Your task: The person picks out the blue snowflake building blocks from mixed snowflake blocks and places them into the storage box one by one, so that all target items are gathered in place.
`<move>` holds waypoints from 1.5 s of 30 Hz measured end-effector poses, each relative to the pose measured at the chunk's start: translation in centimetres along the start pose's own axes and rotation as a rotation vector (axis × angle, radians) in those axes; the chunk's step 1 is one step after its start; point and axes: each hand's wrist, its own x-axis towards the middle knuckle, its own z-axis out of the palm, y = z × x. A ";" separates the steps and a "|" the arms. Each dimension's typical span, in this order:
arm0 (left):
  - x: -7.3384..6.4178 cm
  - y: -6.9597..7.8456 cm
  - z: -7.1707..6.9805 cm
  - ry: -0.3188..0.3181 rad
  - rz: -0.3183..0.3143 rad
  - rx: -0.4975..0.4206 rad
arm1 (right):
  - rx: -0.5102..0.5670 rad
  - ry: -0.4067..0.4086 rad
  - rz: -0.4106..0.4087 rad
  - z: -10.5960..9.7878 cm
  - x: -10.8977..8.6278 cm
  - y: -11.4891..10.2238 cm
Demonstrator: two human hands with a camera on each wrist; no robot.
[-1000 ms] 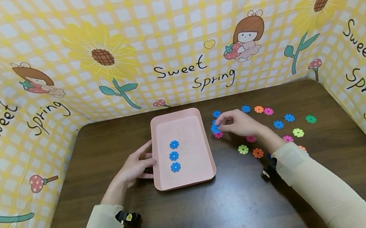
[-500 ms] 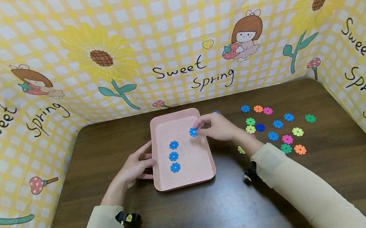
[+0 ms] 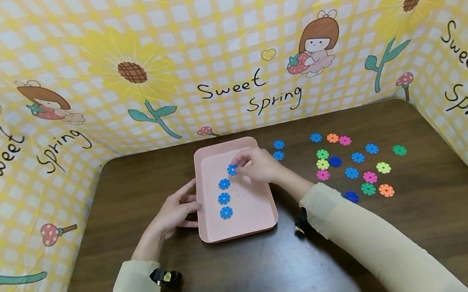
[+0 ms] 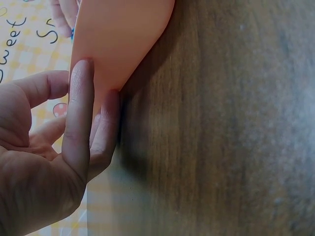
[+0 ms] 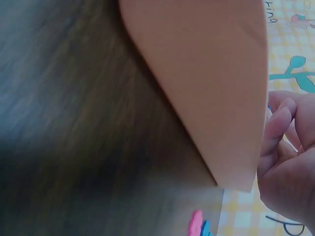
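Note:
My right hand (image 3: 258, 165) pinches a blue notched snowflake disc (image 3: 232, 169) between thumb and fingertips, over the upper part of the pink tray (image 3: 252, 215). Below that disc, three more blue discs (image 3: 223, 198) lie in a column on the tray floor. Fairly straight fingers of my left hand (image 3: 175, 210) touch the tray's left side; the left wrist view shows the fingers (image 4: 78, 118) against its outer wall. In the right wrist view the tray wall hides most of what the right hand (image 5: 290, 147) holds.
Two blue discs (image 3: 277, 145) lie just right of the tray. Farther right, several loose discs in green, yellow, pink (image 3: 370, 177), orange (image 3: 386, 190) and blue are scattered on the dark wooden table (image 3: 247, 278). A yellow checked cloth (image 3: 216, 40) surrounds the table's back and sides.
My right hand has carried a blue disc from the group right of the tray leftward, over the rim, to above the column. My left hand has stayed at the tray's side.

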 end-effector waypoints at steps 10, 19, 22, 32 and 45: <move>-0.2 0.0 0.0 0.010 -0.010 0.001 | -0.003 -0.020 -0.015 1.9 1.4 -0.7; -0.1 0.0 0.1 0.002 -0.008 -0.007 | -0.071 -0.008 0.082 3.1 2.0 -0.8; -0.1 0.0 0.1 0.007 -0.007 -0.004 | -0.099 0.002 0.084 3.4 2.3 -0.7; -0.2 0.1 0.2 0.004 -0.005 0.005 | -0.158 -0.020 0.119 3.0 2.3 -1.0; -0.2 0.1 0.1 0.005 -0.015 0.010 | -0.156 0.080 0.035 -0.9 0.7 -1.1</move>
